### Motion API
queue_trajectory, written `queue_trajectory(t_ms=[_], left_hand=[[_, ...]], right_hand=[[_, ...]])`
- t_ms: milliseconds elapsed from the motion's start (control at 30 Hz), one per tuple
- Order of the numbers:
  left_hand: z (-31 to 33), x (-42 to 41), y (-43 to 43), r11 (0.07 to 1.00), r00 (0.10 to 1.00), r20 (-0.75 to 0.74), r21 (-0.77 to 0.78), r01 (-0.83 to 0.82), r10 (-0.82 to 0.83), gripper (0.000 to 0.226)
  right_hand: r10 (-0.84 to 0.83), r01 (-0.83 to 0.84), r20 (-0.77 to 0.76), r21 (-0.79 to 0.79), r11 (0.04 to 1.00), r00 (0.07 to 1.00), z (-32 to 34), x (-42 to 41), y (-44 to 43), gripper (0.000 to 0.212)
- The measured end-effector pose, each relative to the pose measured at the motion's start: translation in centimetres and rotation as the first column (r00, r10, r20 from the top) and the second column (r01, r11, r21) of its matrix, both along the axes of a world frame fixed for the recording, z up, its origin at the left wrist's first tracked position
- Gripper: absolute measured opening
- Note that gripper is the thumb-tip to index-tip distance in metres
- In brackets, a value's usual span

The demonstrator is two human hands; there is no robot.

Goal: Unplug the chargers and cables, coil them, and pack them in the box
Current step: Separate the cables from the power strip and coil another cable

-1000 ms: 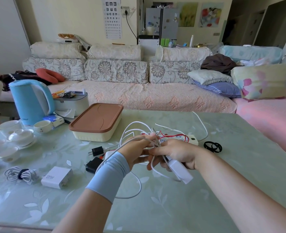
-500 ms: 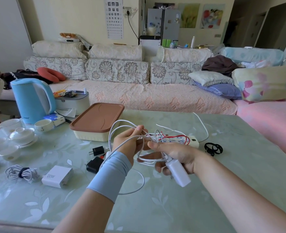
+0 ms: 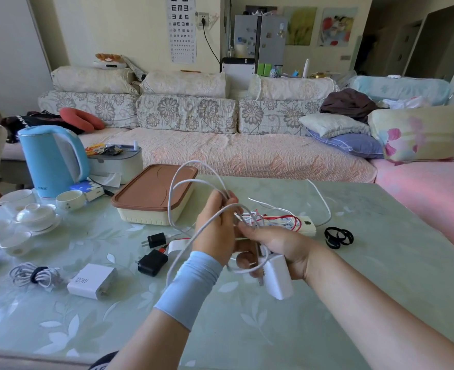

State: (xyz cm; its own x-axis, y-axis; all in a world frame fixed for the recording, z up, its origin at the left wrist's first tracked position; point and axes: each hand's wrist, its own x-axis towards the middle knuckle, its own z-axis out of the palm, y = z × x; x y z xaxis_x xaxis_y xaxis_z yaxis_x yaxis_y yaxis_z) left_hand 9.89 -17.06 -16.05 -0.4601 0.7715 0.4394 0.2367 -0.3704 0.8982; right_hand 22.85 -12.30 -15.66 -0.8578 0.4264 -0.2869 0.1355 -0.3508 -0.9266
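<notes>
One white cable (image 3: pixel 168 206) between left hand (image 3: pixel 215 233) and right hand (image 3: pixel 279 249).

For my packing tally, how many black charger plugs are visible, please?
2, both on the green glass table: small black charger, larger black charger just nearer; more may be hidden.

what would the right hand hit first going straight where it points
The right hand, gripping the white charger, would probably meet the left hand first, close ahead, holding the white cable.

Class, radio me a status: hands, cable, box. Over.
Left hand grips white cable loops. Right hand holds white charger. Box lid on, behind the hands.
</notes>
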Motion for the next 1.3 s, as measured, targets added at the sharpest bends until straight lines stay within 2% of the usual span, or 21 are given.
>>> queue_trajectory(t_ms=[67, 167, 233, 300, 367, 400, 433, 500, 533, 567, 633, 667, 700, 767, 833, 867, 933, 1000, 1167, 1233, 1300], left_hand=[[-0.3, 0.6, 0.5, 0.999, 1.000, -0.010, 0.030, 0.023, -0.023, 0.014], [0.5, 0.5, 0.6, 0.992, 0.953, 0.280, -0.002, 0.123, -0.117, 0.015], [0.6, -0.6, 0.6, 0.966, 0.927, 0.342, -0.147, 0.214, -0.154, 0.015], [0.3, -1.8, 0.4, 0.883, 0.957, 0.235, -0.394, 0.255, -0.171, 0.021], [0.0, -2.6, -0.4, 0.671, 0.942, 0.046, -0.689, 0.272, -0.333, 0.034], [0.1, -2.9, -1.0, 0.489, 0.860, 0.051, -0.805, 0.336, -0.507, 0.038], [0.4, -2.9, -1.8, 0.280, 0.715, 0.140, -0.855, 0.436, -0.685, 0.038], [1.3, -2.7, -3.3, -0.048, 0.307, 0.298, -0.784, 0.619, -0.904, 0.035], [1.7, -2.3, -3.7, -0.120, 0.142, 0.307, -0.696, 0.708, -0.941, 0.042], [1.9, -2.0, -3.8, -0.140, 0.052, 0.307, -0.570, 0.810, -0.950, 0.053], [2.7, -0.9, -3.7, -0.074, 0.016, 0.388, -0.215, 0.974, -0.921, 0.069], [3.0, -0.5, -3.4, 0.030, 0.044, 0.440, -0.040, 0.999, -0.897, 0.073], [3.1, -0.3, -3.0, 0.181, 0.120, 0.462, 0.089, 0.979, -0.879, 0.073], [2.8, -0.4, -2.2, 0.557, 0.462, 0.413, 0.142, 0.818, -0.784, 0.068], [2.4, -1.3, -1.8, 0.831, 0.813, 0.180, 0.053, 0.554, -0.554, 0.064], [2.2, -1.6, -1.8, 0.894, 0.894, -0.019, -0.005, 0.447, -0.447, 0.065], [1.9, -1.9, -1.9, 0.935, 0.844, -0.403, -0.146, 0.323, -0.354, 0.067], [1.6, -1.9, -1.7, 0.919, 0.736, -0.551, -0.266, 0.291, -0.393, 0.067], [2.0, -1.6, -0.9, 0.950, 0.720, -0.639, -0.297, 0.092, -0.270, 0.022], [2.3, -2.1, -0.6, 0.925, 0.736, -0.621, -0.380, 0.021, -0.271, 0.025], [2.1, -2.8, -0.6, 0.877, 0.812, -0.461, -0.464, 0.123, -0.357, 0.031]], right_hand=[[-0.021, 0.017, 0.047, 0.075, 0.997, 0.999, 0.1, 0.1, 0.2, 0.035], [0.042, -0.052, 0.077, 0.146, 0.988, 0.996, 0.3, 0.8, 1.0, 0.020], [0.090, -0.103, 0.092, 0.150, 0.983, 0.992, 0.4, 1.6, 1.7, 0.016], [0.110, -0.122, 0.093, 0.124, 0.985, 0.989, 0.5, 2.3, 2.0, 0.020], [0.084, -0.100, 0.123, 0.131, 0.986, 0.989, 0.6, 2.8, 2.1, 0.023], [0.049, -0.076, 0.162, 0.163, 0.984, 0.986, 0.5, 3.1, 2.3, 0.024], [0.021, -0.063, 0.203, 0.201, 0.978, 0.979, 0.6, 3.2, 2.3, 0.025], [-0.009, -0.060, 0.258, 0.261, 0.964, 0.966, 0.5, 3.4, 2.4, 0.022], [-0.025, -0.062, 0.274, 0.304, 0.951, 0.961, 0.5, 3.3, 2.3, 0.018], [-0.048, -0.067, 0.288, 0.377, 0.924, 0.957, 0.5, 3.3, 2.2, 0.014], [-0.094, -0.078, 0.293, 0.524, 0.848, 0.951, 0.7, 3.1, 1.9, 0.010], [-0.076, -0.085, 0.263, 0.551, 0.830, 0.962, 0.8, 3.1, 1.8, 0.014], [-0.045, -0.105, 0.246, 0.562, 0.821, 0.968, 0.8, 3.1, 1.9, 0.035], [-0.015, -0.154, 0.301, 0.530, 0.834, 0.953, 1.2, 3.3, 1.9, 0.064], [0.030, -0.196, 0.339, 0.468, 0.862, 0.940, 1.7, 3.5, 2.0, 0.050], [0.045, -0.196, 0.328, 0.444, 0.874, 0.943, 1.9, 3.5, 1.9, 0.040], [0.061, -0.174, 0.246, 0.468, 0.867, 0.967, 2.3, 3.4, 1.9, 0.020], [0.070, -0.166, 0.195, 0.531, 0.831, 0.978, 2.4, 3.5, 2.1, 0.007], [-0.027, -0.017, 0.062, 0.622, 0.783, 0.998, 2.8, 4.7, 2.7, 0.013], [-0.151, 0.127, -0.014, 0.619, 0.775, 0.988, 3.0, 5.4, 3.3, 0.012], [-0.246, 0.212, -0.036, 0.638, 0.740, 0.969, 3.0, 5.7, 3.8, 0.011]])
